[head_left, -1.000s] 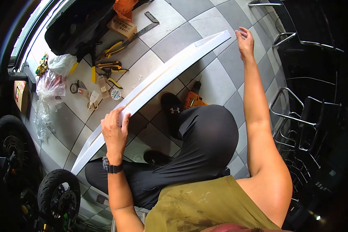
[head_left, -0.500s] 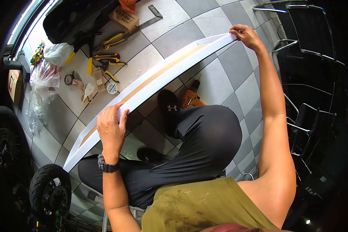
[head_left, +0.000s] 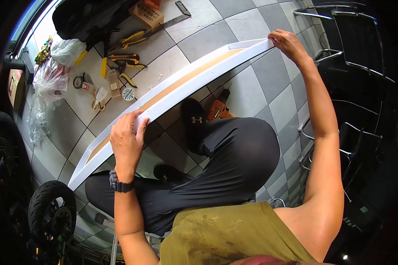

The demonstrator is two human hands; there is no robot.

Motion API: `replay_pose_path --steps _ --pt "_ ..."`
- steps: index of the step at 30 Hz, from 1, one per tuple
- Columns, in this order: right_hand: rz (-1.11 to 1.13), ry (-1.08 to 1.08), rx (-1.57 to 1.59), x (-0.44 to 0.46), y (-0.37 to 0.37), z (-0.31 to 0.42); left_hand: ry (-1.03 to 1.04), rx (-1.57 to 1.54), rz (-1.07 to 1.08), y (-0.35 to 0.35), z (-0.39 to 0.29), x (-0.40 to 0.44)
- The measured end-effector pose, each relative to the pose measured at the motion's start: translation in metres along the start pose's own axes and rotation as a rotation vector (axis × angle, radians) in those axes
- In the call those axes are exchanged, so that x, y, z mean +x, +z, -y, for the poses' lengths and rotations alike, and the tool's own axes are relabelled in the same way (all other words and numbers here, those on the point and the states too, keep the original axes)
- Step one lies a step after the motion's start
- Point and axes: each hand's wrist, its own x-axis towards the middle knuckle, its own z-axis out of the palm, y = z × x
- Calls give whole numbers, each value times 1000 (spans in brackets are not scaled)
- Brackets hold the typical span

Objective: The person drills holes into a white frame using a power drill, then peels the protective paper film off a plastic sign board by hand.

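The long white shallow-rimmed panel has tipped since a second ago, showing more tan inside, and slants beyond the black-trousered legs. Swung carelessly, its left end could knock the black rubber motorcycle tyre. The left hand clasps its near rim; the right hand seemingly pinches the far end, fingertips unclear; a weak pinch could let it twist.

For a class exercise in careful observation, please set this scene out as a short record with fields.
Left hand: holding the white frame partway along
Right hand: gripping the frame's right-hand end
Frame: long, slanting across the view, brown strip inside
Floor: grey and white tiles; orange power tool; brown box
Worn: black watch; black shoe
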Motion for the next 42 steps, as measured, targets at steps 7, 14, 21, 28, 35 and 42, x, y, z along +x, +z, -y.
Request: replay_pose_path --steps 7,14,21,28,35,42 --pt "-81 -5 -24 -5 16 -9 -9 -24 -4 0 1 -1" --pt "-197 521 700 -14 35 -44 3 -12 -15 0 1 -1" --pt "-38 232 361 -6 7 -7 -10 -9 7 -1 -1 -2" --pt "123 83 186 16 -3 -12 -25 -19 12 -1 -2 -2" --pt "152 -100 -82 16 -14 2 -19 -29 -1 -1 -1 -2" --pt "-46 209 260 4 6 -18 -48 -53 8 -2 -3 -2"
